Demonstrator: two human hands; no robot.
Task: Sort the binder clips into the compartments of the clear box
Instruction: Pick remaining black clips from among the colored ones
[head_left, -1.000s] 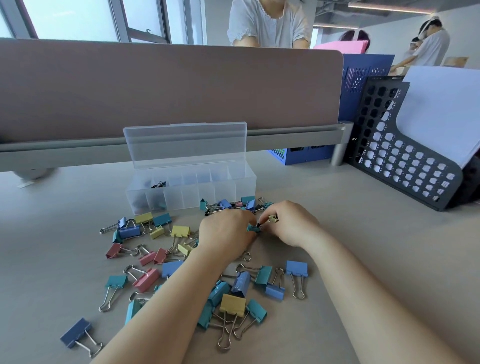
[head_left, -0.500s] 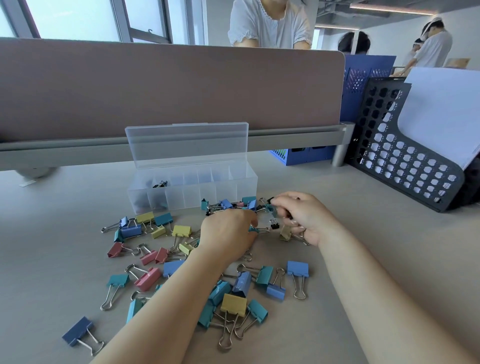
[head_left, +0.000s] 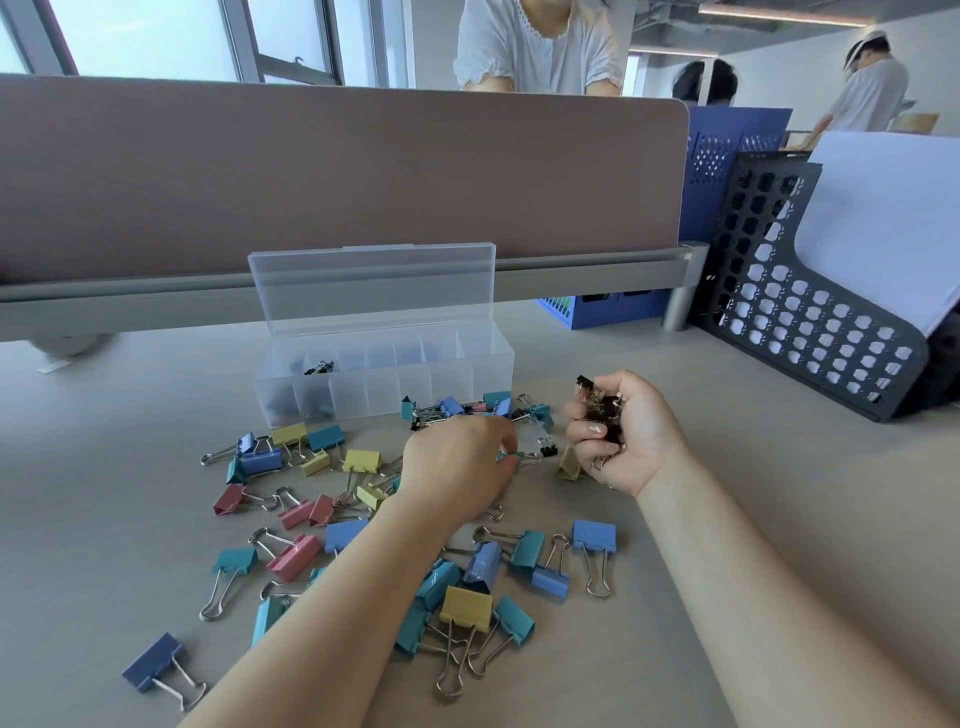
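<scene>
Early yet: your box (head_left: 488, 364) holds few black clips (head_left: 318, 369), most clips (head_left: 465, 605) lie on the table (head_left: 779, 441). Your right hand (head_left: 631, 436) grips black ones, left hand (head_left: 457, 462) pinches one.

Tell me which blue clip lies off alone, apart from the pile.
The dark blue clip nearest the camera at the left, touching nothing. The other blue clips lie among the pile, closer to the clear box.
</scene>
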